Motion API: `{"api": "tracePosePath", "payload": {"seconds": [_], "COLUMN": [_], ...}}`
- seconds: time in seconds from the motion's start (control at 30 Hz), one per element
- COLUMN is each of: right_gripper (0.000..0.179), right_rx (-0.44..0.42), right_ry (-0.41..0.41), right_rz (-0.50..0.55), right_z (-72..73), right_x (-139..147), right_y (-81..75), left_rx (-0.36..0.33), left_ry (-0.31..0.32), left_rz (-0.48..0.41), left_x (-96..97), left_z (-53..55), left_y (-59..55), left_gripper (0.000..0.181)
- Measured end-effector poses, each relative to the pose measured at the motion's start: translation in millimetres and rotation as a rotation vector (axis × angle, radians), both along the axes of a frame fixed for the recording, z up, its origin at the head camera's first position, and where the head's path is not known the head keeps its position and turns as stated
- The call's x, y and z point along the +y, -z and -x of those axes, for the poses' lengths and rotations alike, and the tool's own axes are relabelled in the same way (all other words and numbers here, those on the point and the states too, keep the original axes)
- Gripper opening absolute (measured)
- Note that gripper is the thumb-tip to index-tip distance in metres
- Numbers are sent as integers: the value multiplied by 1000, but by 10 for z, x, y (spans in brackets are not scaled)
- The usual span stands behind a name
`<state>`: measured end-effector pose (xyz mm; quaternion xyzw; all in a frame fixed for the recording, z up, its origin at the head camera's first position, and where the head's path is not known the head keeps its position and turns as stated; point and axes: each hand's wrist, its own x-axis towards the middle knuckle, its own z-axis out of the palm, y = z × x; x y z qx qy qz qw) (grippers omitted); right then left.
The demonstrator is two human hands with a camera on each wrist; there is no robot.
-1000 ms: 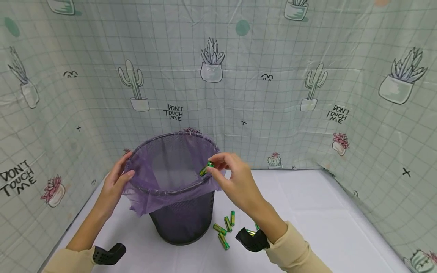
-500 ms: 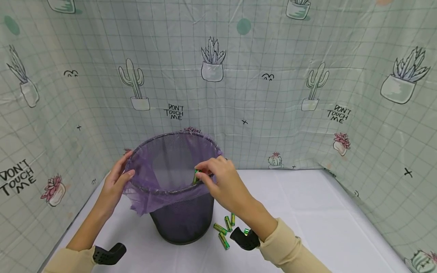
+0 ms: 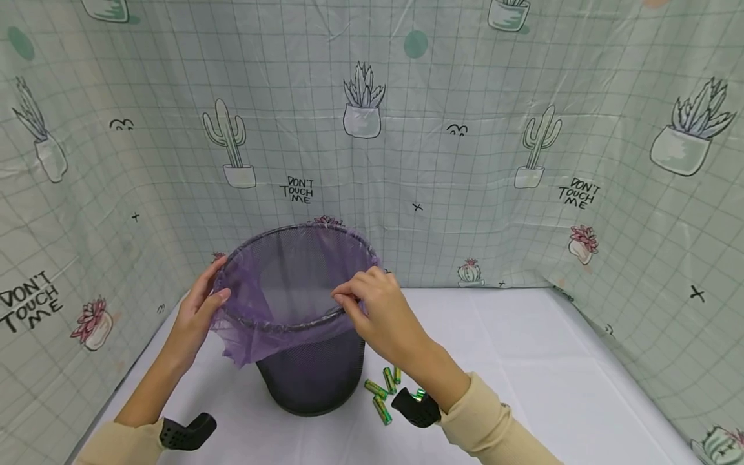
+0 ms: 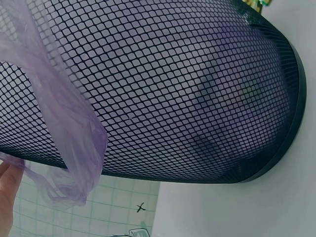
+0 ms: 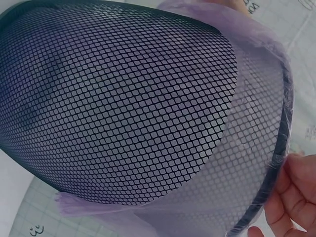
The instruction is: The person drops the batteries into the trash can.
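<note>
A black wire-mesh wastebasket (image 3: 314,374) stands upright, lined with a thin purple bin bag (image 3: 250,347) folded over its rim. My left hand (image 3: 194,309) grips the rim at the left side, thumb toward the opening. At the right front of the rim is my right hand (image 3: 378,310), fingers curled and thumb tip meeting the index finger, with no battery showing between them. Through the mesh in the left wrist view, a faint green spot (image 4: 251,91) shows low inside the basket. Several green AA-size batteries (image 3: 381,410) lie on the table right of the basket.
The white table (image 3: 511,361) is enclosed by a cactus-print grid curtain (image 3: 418,161) at the back and sides. Black wrist cameras (image 3: 187,433) sit on both sleeves. The right forearm partly covers the loose batteries.
My right hand has moved left over the basket's opening, and the batteries it pinched have left its fingers. My left hand stays on the rim.
</note>
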<state>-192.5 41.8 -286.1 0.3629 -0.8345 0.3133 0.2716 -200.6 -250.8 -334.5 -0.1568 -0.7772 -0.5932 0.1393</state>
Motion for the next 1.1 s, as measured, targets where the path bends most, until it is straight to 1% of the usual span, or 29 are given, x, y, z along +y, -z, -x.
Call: {"api": "tracePosePath", "payload": {"seconds": [0.1, 0.2, 0.33, 0.43, 0.57, 0.67, 0.9, 1.1], "right_gripper": [9, 9, 11, 11, 10, 10, 13, 16], "right_rx": [-11, -43, -84, -83, -72, -80, -157, -217], "right_ry": [-2, -16, -39, -35, 2, 35, 129, 206], "right_rz": [5, 28, 84, 127, 176, 194, 220, 213], "right_z": [-8, -21, -33, -39, -43, -51, -59, -63], "right_x": [15, 35, 104, 187, 331, 444, 674, 855], "right_y": [-8, -14, -15, 7, 75, 151, 355, 563], "left_rx": [-3, -9, 1, 5, 6, 10, 6, -3], "left_ry": [2, 0, 0, 4, 4, 2, 1, -3], "left_rz": [3, 4, 0, -7, -6, -6, -8, -10], "left_x": [4, 0, 2, 4, 6, 4, 6, 10], "left_z": [6, 2, 10, 12, 10, 15, 16, 12], "left_y": [-5, 1, 0, -1, -2, 1, -1, 3], "left_gripper": [56, 56, 56, 55, 55, 55, 55, 56]}}
